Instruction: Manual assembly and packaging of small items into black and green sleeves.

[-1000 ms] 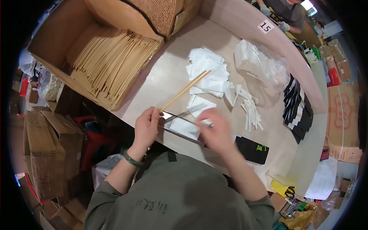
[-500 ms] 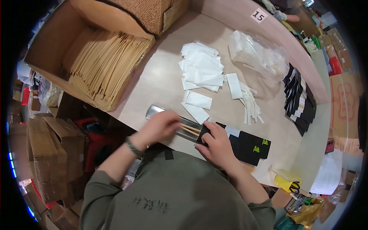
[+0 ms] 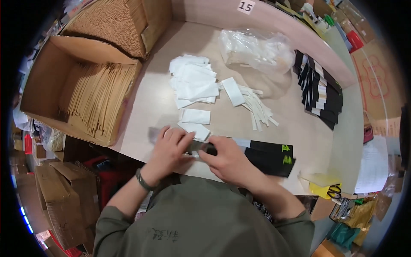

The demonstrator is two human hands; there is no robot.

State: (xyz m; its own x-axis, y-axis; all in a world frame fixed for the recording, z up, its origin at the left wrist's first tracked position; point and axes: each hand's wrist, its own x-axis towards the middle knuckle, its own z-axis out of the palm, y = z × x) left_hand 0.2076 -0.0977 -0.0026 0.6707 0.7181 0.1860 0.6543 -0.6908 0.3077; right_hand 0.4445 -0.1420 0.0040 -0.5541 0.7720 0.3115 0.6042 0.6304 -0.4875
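Note:
My right hand (image 3: 227,159) is closed, thumb and fingers pinching the end of a black paper sleeve (image 3: 209,148). Just left of it, my left hand (image 3: 168,149) has its fingers bent down over a shiny metal trough (image 3: 153,134), whose blurred left end sticks out past the knuckles. Whatever the left fingers hold is hidden. Other flat black sleeves (image 3: 267,160) with green marks lie beside my right wrist. Small white paper packets (image 3: 195,116) lie just beyond the hands, below a larger pile of white packets (image 3: 192,81).
At left, an open cardboard box (image 3: 124,96) holds many wooden chopsticks (image 3: 96,100); another full box (image 3: 139,25) stands behind it. A clear plastic bag (image 3: 257,47), narrow white strips (image 3: 257,109), fanned black sleeves (image 3: 321,90) and scissors (image 3: 334,191) lie around the table.
My left hand has moved right, close to my right hand. The chopsticks seen between the hands before are no longer visible. The view has shifted, so the table contents sit further left.

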